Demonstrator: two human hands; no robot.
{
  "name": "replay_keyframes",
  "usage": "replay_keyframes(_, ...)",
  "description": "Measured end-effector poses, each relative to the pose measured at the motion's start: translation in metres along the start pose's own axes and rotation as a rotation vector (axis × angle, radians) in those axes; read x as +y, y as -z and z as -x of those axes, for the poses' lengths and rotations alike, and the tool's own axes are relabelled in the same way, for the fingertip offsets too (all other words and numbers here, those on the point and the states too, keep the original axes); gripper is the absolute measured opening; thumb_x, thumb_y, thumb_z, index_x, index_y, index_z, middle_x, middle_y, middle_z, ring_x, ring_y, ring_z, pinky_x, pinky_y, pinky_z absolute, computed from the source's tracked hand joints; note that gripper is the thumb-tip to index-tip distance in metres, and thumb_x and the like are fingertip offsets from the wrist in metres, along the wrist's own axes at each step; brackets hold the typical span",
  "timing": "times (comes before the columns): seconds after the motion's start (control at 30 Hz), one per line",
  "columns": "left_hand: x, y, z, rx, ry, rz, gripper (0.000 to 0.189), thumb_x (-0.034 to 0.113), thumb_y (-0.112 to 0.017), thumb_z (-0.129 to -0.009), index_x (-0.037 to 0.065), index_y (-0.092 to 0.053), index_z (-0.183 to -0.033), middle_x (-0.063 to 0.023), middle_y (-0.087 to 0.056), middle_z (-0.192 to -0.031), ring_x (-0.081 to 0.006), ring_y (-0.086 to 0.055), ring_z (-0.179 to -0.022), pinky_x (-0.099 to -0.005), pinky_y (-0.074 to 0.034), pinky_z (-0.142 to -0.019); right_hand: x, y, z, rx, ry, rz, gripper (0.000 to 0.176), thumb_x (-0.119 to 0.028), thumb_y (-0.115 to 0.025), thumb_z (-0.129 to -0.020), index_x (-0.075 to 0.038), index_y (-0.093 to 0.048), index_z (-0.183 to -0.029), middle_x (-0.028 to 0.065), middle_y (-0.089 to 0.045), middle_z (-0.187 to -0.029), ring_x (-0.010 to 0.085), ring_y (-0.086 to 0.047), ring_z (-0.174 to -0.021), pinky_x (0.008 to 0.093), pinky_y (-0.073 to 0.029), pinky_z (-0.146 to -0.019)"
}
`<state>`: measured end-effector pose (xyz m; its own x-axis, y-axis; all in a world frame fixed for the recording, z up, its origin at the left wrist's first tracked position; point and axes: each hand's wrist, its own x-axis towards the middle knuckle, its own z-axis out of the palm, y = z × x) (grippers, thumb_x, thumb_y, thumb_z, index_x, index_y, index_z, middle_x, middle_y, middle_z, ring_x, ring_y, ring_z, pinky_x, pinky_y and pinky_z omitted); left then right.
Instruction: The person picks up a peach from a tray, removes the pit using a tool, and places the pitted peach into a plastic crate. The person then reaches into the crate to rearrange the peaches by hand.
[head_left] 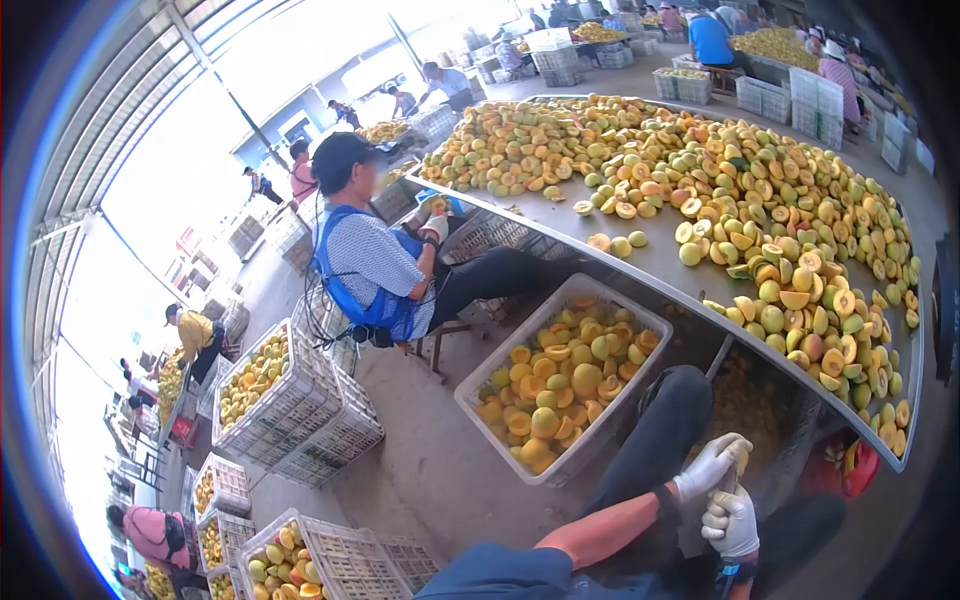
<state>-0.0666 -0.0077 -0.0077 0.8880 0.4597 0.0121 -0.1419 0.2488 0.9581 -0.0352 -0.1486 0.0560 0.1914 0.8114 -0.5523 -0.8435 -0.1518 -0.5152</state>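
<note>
At the lower right, my left hand [708, 468], in a white glove, is closed on a small yellow peach piece [739, 457]. Just below it, my right hand [730, 522], also gloved, has its fingers curled round something slim whose kind I cannot make out, its upper end close to the fruit. Both hands are above my lap, beside the near edge of a metal table [640, 268]. Heaped on that table are many yellow-green peach halves [790, 300], cut faces showing on many.
A white crate [565, 375] of peach halves stands left of my knee. A seated co-worker [375, 250] with a blue backpack works at the same table. Stacked crates [290, 400] stand farther left. A red object [858, 468] lies under the table's right end.
</note>
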Motion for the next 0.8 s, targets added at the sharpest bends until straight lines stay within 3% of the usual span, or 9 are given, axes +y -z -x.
replay_keyframes(0.07, -0.002, 0.004, -0.005, -0.136, 0.099, 0.093, 0.025, 0.024, -0.048, -0.100, 0.002, -0.061, -0.103, -0.0052, -0.061, -0.087, -0.0126, -0.058, -0.080, -0.0268, -0.049, -0.072, 0.004, 0.012, -0.003, -0.075, -0.025, -0.107, 0.004, -0.008, -0.047, -0.093, -0.007, -0.050, -0.096, -0.0046, -0.034, -0.061, 0.0038, -0.029, -0.041, 0.0207, -0.026, -0.037)
replay_keyframes(0.17, 0.028, -0.001, -0.003, -0.168, 0.220, 0.157, 0.025, 0.023, -0.050, -0.096, 0.002, -0.062, -0.093, -0.0061, -0.061, -0.079, -0.0140, -0.058, -0.067, -0.0278, -0.048, -0.062, 0.009, 0.020, -0.004, -0.205, -0.066, -0.295, 0.008, -0.007, -0.045, -0.094, -0.006, -0.052, -0.096, -0.0054, -0.033, -0.062, 0.0028, -0.029, -0.042, 0.0201, -0.028, -0.037)
replay_keyframes(0.23, 0.022, -0.005, -0.010, -0.143, 0.274, 0.150, 0.026, 0.024, -0.050, -0.097, 0.002, -0.062, -0.091, -0.0063, -0.061, -0.077, -0.0147, -0.058, -0.064, -0.0284, -0.047, -0.060, 0.011, 0.021, -0.004, -0.294, -0.084, -0.567, 0.009, -0.007, -0.045, -0.095, -0.006, -0.054, -0.095, -0.0064, -0.033, -0.062, 0.0024, -0.028, -0.042, 0.0203, -0.028, -0.036)
replay_keyframes(0.33, 0.011, -0.010, -0.020, -0.086, 0.346, 0.061, 0.029, 0.025, -0.050, -0.097, 0.000, -0.063, -0.089, -0.0072, -0.062, -0.077, -0.0157, -0.059, -0.066, -0.0299, -0.048, -0.061, 0.012, 0.027, -0.009, -0.297, -0.119, -0.700, 0.010, -0.009, -0.045, -0.096, -0.007, -0.053, -0.091, -0.0076, -0.032, -0.061, 0.0020, -0.027, -0.041, 0.0200, -0.028, -0.037)
replay_keyframes(0.43, -0.003, -0.012, -0.027, 0.015, 0.374, 0.016, 0.031, 0.027, -0.052, -0.096, -0.001, -0.065, -0.093, -0.0085, -0.064, -0.078, -0.0162, -0.060, -0.068, -0.0315, -0.049, -0.062, 0.009, 0.028, -0.015, -0.205, 0.023, -0.426, 0.011, -0.010, -0.046, -0.097, -0.009, -0.051, -0.087, -0.0084, -0.030, -0.059, 0.0019, -0.027, -0.041, 0.0197, -0.027, -0.037)
replay_keyframes(0.5, 0.000, -0.014, -0.029, 0.001, 0.404, 0.076, 0.031, 0.028, -0.054, -0.096, -0.001, -0.065, -0.094, -0.0090, -0.064, -0.077, -0.0169, -0.061, -0.066, -0.0318, -0.049, -0.060, 0.003, 0.027, -0.013, -0.192, -0.016, -0.444, 0.010, -0.011, -0.047, -0.097, -0.009, -0.051, -0.088, -0.0080, -0.031, -0.059, 0.0021, -0.028, -0.041, 0.0201, -0.026, -0.037)
replay_keyframes(0.53, 0.008, -0.019, -0.027, 0.057, 0.393, 0.140, 0.029, 0.026, -0.054, -0.095, 0.001, -0.065, -0.085, -0.0057, -0.062, -0.070, -0.0147, -0.058, -0.060, -0.0298, -0.046, -0.056, 0.002, 0.026, -0.012, -0.195, 0.007, -0.441, 0.009, -0.011, -0.047, -0.097, -0.008, -0.053, -0.091, -0.0076, -0.032, -0.059, 0.0022, -0.029, -0.041, 0.0201, -0.026, -0.036)
replay_keyframes(0.7, 0.025, -0.019, -0.036, -0.062, 0.361, 0.113, 0.028, 0.024, -0.055, -0.093, 0.000, -0.067, -0.083, -0.0070, -0.066, -0.074, -0.0145, -0.060, -0.063, -0.0285, -0.046, -0.058, -0.001, 0.036, -0.012, -0.194, 0.083, -0.500, 0.011, -0.010, -0.047, -0.096, -0.004, -0.056, -0.097, -0.0055, -0.039, -0.060, 0.0035, -0.033, -0.041, 0.0205, -0.031, -0.036)
replay_keyframes(0.8, 0.028, -0.025, -0.046, -0.126, 0.371, 0.087, 0.028, 0.023, -0.055, -0.092, 0.000, -0.067, -0.081, -0.0068, -0.065, -0.071, -0.0146, -0.060, -0.062, -0.0288, -0.047, -0.058, -0.004, 0.035, -0.011, -0.338, 0.066, -0.631, 0.015, -0.010, -0.047, -0.096, -0.002, -0.058, -0.101, -0.0056, -0.039, -0.060, 0.0021, -0.034, -0.042, 0.0202, -0.033, -0.036)
